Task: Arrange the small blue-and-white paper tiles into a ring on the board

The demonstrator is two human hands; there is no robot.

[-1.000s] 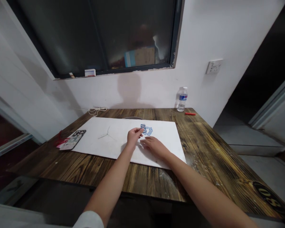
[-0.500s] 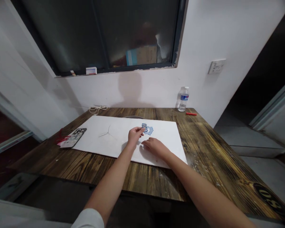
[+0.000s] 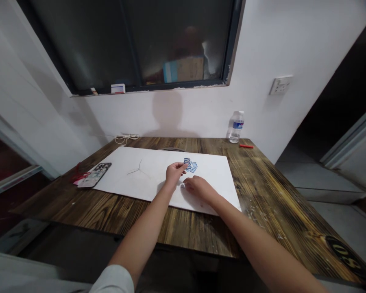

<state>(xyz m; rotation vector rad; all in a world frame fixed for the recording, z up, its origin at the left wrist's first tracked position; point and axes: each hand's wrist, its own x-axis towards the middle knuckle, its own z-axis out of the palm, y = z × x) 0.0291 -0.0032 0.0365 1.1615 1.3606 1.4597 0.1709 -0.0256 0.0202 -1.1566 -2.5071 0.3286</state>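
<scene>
So the left hand (image 3: 174, 173) is pinched up, thumb and first finger closed at the edge of a little pile of small blue-edged cards (image 3: 192, 166). Looks like it's gripping one of them, but they're tiny, so I can't swear to it. The right hand (image 3: 199, 189) is loose, fingers curled with the tips down on the white poster board (image 3: 213, 162), just below the pile, nothing visible in it. The cards sit in a loose arc toward the far edge of the board, right of middle. There's a thin Y-shaped pencil mark (image 3: 137, 167) on the board, left of the hands. The board lies on a dark scorched-wood table (image 3: 262, 195), with a phone in a patterned case (image 3: 95, 175) and a red tassel (image 3: 78, 178) off its left edge. Along the back there's a coiled white cord (image 3: 126, 139), a plastic water bottle (image 3: 236, 127) and a red stick (image 3: 246, 146) just beside it
</scene>
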